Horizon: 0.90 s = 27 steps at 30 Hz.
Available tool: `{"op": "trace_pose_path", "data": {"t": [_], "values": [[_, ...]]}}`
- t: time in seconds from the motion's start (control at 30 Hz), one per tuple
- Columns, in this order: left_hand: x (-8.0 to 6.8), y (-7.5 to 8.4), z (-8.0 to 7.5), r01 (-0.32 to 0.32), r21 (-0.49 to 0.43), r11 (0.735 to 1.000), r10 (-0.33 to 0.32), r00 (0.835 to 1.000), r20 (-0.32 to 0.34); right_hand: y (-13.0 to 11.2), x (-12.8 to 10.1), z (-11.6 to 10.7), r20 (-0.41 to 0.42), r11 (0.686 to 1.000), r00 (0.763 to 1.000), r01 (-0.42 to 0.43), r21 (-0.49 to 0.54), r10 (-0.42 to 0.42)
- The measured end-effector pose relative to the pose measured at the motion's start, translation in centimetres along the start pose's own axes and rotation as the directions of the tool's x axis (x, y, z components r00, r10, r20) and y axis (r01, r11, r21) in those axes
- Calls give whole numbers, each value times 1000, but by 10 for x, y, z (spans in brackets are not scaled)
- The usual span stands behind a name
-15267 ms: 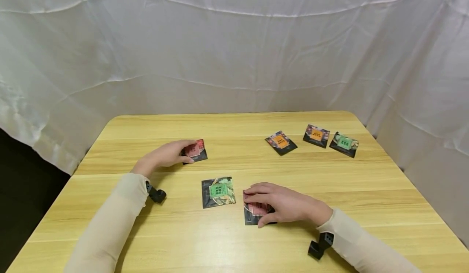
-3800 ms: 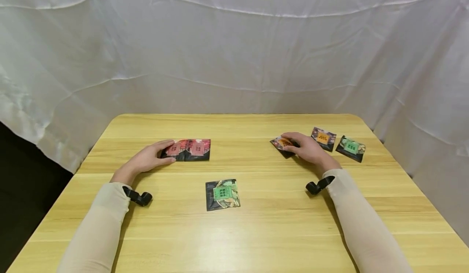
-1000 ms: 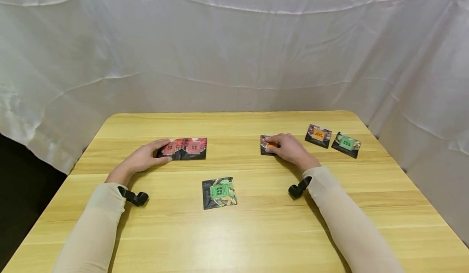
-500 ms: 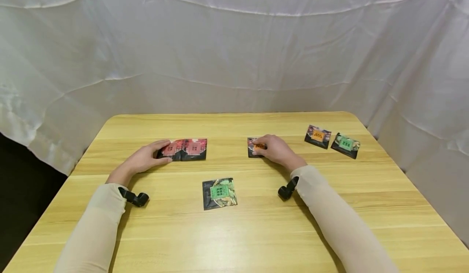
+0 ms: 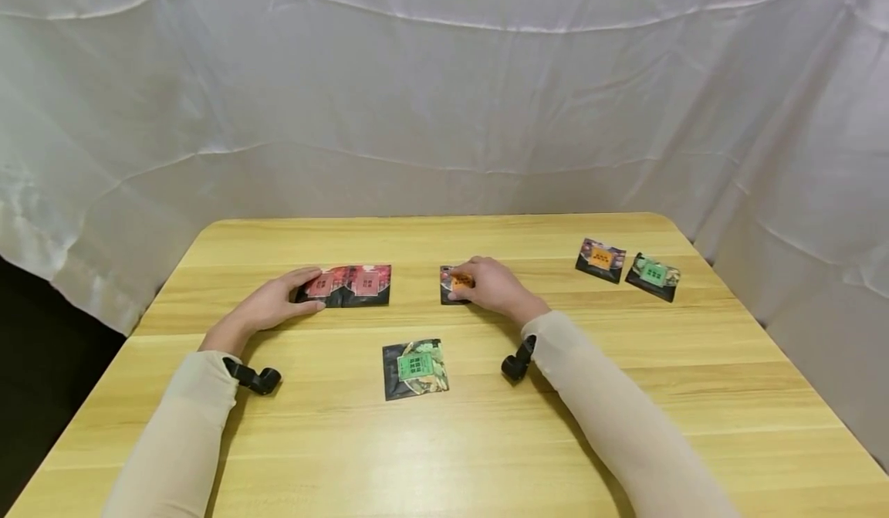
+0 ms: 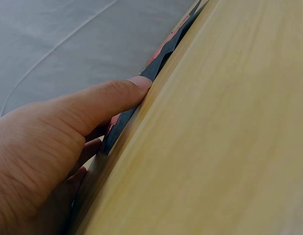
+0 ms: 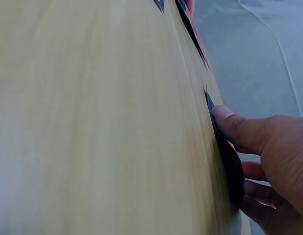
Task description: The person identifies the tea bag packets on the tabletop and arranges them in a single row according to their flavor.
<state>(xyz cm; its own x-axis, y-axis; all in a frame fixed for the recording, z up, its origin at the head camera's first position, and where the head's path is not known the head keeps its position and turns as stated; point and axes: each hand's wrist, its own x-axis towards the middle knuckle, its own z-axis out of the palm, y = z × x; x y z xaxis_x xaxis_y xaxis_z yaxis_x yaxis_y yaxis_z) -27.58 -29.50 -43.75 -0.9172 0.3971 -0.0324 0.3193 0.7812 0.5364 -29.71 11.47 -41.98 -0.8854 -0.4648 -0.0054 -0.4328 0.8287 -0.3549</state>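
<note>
Two black sachets with red labels lie side by side at the back left. My left hand [image 5: 267, 306] holds the left red sachet [image 5: 326, 282], its thumb [image 6: 127, 90] on the near edge. The right red sachet [image 5: 370, 285] lies bare beside it. Across a short gap, my right hand [image 5: 498, 288] grips a sachet with an orange label [image 5: 447, 285] between thumb and fingers and covers its right part. In the right wrist view this orange sachet [image 7: 228, 161] looks bent and tilted up. Nearer, a green-labelled sachet [image 5: 417, 369] lies flat.
A second orange sachet [image 5: 600, 260] and another green sachet [image 5: 653, 276] lie at the back right of the wooden table [image 5: 312, 441]. White cloth [image 5: 444, 101] hangs behind the table.
Earlier the second red sachet lay near the front under my right hand; now it is beside the first. My right hand has since slid the orange sachet left, straightened. The left hand holds still lately.
</note>
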Motion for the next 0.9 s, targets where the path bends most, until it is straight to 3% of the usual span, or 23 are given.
{"op": "trace_pose_path", "data": {"t": [0.3,0.9], "values": [[-1,-2,2,-9,2,1000,9,1000,4,-19,15,11,2,998,999,-35,-49,35],[1,-1,0,3,-5,1000,-3,1000,5,-49,35,21,8,998,999,-52,-47,52]]}}
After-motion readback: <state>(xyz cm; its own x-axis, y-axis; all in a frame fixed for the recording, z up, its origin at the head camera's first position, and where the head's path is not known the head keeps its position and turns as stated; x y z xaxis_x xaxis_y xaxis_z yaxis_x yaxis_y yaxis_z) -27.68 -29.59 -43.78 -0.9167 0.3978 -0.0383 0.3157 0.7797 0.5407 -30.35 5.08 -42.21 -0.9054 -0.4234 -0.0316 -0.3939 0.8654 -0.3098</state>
